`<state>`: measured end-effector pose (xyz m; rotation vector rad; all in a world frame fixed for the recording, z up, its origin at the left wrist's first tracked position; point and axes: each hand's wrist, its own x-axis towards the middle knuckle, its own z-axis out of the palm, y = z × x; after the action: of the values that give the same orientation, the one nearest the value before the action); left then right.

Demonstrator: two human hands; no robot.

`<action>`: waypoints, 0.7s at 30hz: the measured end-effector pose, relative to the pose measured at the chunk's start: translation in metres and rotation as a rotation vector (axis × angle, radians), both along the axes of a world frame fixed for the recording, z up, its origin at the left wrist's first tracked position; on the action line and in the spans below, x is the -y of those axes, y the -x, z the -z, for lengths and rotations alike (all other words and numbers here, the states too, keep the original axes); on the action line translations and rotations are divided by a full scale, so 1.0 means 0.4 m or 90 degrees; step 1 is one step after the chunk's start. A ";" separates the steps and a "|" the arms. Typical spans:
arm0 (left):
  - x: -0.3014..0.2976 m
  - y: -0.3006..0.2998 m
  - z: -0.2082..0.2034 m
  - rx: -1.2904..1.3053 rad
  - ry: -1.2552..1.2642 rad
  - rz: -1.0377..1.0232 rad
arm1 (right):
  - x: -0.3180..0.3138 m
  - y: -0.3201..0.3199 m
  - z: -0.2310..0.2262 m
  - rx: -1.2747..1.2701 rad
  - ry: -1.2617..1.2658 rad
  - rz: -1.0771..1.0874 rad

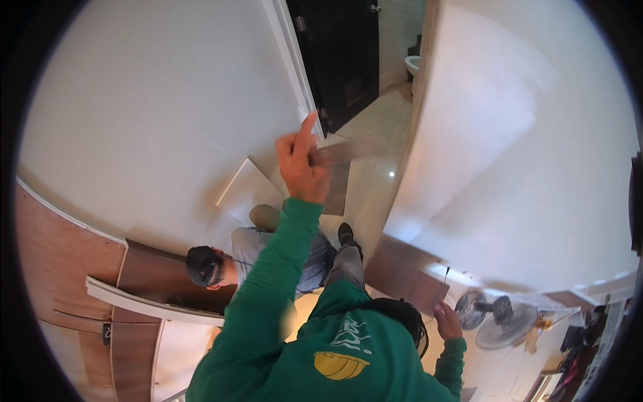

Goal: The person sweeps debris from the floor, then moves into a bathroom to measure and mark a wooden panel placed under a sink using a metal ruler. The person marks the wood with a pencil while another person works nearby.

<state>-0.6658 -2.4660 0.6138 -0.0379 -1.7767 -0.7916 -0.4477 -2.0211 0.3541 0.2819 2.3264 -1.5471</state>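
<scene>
My left hand [305, 166], in a green sleeve, is raised in the middle of the view. Its index finger points up while the other fingers curl around a flat brown strip [343, 152], smeared by motion, so its exact kind does not show. Lower right, my right hand [448, 321] is held out beside the corner of a dark brown board [405, 273]. Its fingers look loosely parted, and I see nothing in them. Whether it touches the board, I cannot tell. The green shirt [341, 358] with a yellow helmet print fills the lower middle.
A person in a grey shirt [251, 251] and black cap is low at the left, partly behind my left arm. A white panel [249, 191] leans near the wall. Ahead, a black door [341, 63] stands beside a tiled room. Fans [507, 326] are at the right.
</scene>
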 end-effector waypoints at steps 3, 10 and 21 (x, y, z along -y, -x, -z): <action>0.061 0.228 0.198 0.100 -0.200 -0.058 | 0.266 0.302 -0.278 -0.259 -0.077 -0.254; 0.170 0.934 0.601 0.511 -0.580 0.365 | 0.740 0.781 -0.371 -0.397 -0.308 -0.324; 0.408 1.194 0.457 0.698 -1.141 1.002 | 0.761 0.895 -0.250 -0.118 -0.499 -0.079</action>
<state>-1.1434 -2.6291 0.4309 0.2697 -0.7721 -3.7586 -0.8056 -2.3256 0.4541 0.1671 2.9361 -0.5586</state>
